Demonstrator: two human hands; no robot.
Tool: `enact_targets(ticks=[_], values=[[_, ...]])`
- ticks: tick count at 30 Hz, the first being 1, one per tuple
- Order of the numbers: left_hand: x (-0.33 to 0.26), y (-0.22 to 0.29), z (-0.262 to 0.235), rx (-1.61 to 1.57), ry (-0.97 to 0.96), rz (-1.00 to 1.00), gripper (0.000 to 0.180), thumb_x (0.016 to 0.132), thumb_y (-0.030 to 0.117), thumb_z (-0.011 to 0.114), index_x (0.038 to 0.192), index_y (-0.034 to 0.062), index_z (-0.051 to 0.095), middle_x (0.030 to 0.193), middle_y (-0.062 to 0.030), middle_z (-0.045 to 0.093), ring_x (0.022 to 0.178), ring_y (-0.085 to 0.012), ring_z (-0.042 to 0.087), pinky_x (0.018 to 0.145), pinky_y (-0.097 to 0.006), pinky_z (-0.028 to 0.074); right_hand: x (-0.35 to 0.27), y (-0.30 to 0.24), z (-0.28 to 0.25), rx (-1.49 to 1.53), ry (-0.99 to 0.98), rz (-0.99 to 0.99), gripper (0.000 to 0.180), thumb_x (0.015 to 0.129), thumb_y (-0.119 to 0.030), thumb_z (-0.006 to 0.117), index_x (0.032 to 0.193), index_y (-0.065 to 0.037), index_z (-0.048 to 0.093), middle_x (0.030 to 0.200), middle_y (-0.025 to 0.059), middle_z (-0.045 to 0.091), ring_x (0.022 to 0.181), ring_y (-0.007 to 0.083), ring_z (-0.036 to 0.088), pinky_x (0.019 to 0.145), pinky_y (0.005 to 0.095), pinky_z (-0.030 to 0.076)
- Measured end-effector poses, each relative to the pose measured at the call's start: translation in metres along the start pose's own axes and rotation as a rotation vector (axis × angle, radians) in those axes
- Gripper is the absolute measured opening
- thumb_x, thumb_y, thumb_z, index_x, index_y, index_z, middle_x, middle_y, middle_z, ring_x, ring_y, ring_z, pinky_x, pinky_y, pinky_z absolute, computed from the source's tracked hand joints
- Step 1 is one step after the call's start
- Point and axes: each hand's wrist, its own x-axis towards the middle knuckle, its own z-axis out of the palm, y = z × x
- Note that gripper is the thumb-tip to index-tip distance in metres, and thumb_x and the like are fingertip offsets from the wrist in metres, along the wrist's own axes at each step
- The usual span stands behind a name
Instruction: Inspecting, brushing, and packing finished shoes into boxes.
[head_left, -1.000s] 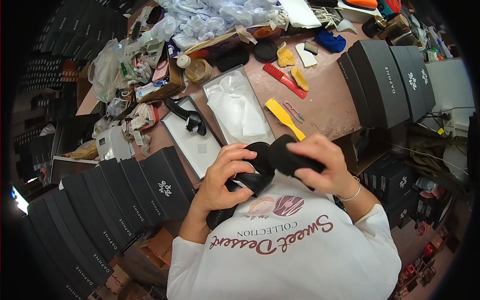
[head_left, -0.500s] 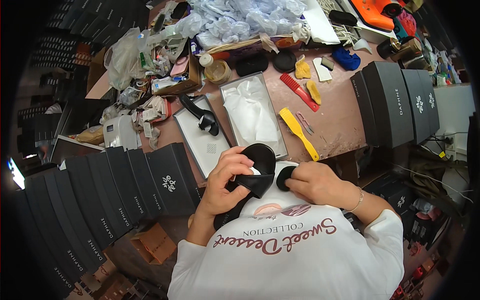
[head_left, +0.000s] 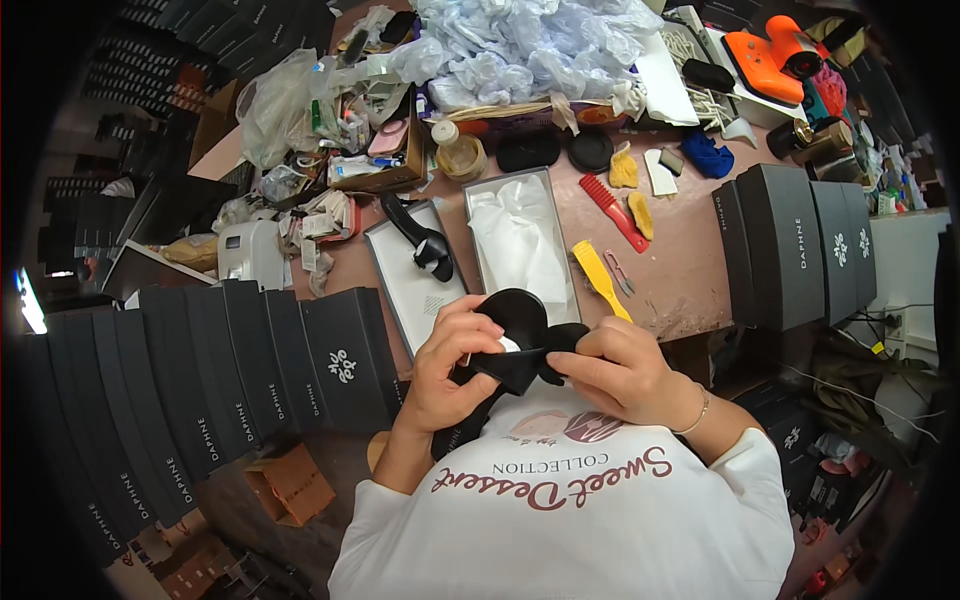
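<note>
I hold a black shoe (head_left: 517, 318) close to my chest, just over the near edge of the table. My left hand (head_left: 448, 368) grips its left side, with the fingers curled around it. My right hand (head_left: 622, 372) pinches its right end from above. A small white patch shows between my thumbs. Right behind the shoe stands an open grey box (head_left: 472, 200) lined with white tissue paper. To its left lies the box's lid (head_left: 402, 300), with a second black shoe (head_left: 424, 243) resting in it.
A yellow tool (head_left: 601, 277) and a red comb (head_left: 613, 210) lie right of the open box. Rows of black boxes (head_left: 250, 365) stand at my left, and more black boxes (head_left: 790, 250) at the right. Crumpled plastic bags (head_left: 520, 45), an orange device (head_left: 775, 50) and clutter fill the back.
My hands have drawn the black shoe closer to my chest and turned it, so its rounded dark side now faces up. The things on the table lie as before.
</note>
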Motion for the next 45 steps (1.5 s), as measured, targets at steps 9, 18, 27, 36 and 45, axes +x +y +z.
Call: enact_targets(ticks=[9,18,27,36,45], values=[[0.011,0.01,-0.03,0.231,0.323,0.128,0.025,0.07,0.001,0.071,0.093,0.0055,0.062,0.104,-0.0077,0.058,0.117,-0.0296,0.048,0.072,-0.026,0.046,-0.022,0.038,0.018,0.005,-0.019,0.168,0.031,0.076,-0.006,0.068,0.106,-0.002,0.065,0.088,0.01,0.058,0.075,0.0235,0.059,0.066,0.0337,0.047],[0.034,0.007,0.008,0.203,0.488,0.011,0.041,0.069,0.001,0.075,0.108,0.0073,0.067,0.104,-0.0041,0.055,0.104,-0.0173,0.049,0.059,-0.02,0.041,0.024,0.041,0.024,0.408,0.294,0.444,0.034,0.088,-0.007,0.06,0.121,0.001,0.057,0.104,0.0084,0.057,0.093,0.0137,0.055,0.081,0.0249,0.044],[0.02,0.02,0.01,0.239,0.315,-0.086,0.031,0.07,0.005,0.075,0.1,0.0054,0.068,0.102,-0.0041,0.048,0.1,-0.0171,0.049,0.067,-0.022,0.041,-0.008,0.064,0.027,0.332,0.308,0.584,0.032,0.085,-0.01,0.063,0.116,0.0,0.059,0.089,0.0072,0.057,0.081,0.0151,0.054,0.073,0.0261,0.043],[0.014,0.013,0.008,0.136,0.217,-0.048,0.032,0.066,0.002,0.075,0.096,0.0059,0.066,0.106,-0.008,0.048,0.112,-0.0306,0.044,0.094,-0.037,0.039,-0.057,0.156,0.066,-0.059,0.37,0.644,0.034,0.083,-0.01,0.066,0.115,0.0,0.059,0.097,0.0151,0.056,0.086,0.0278,0.057,0.078,0.0344,0.046],[0.044,0.013,0.015,0.118,0.162,-0.195,0.031,0.064,-0.002,0.076,0.091,0.0018,0.063,0.099,-0.0076,0.056,0.093,-0.0209,0.054,0.08,-0.029,0.044,-0.081,0.23,0.093,-0.478,-0.111,0.722,0.04,0.085,-0.027,0.06,0.121,-0.009,0.057,0.121,0.0103,0.053,0.113,0.0307,0.049,0.091,0.0438,0.037]])
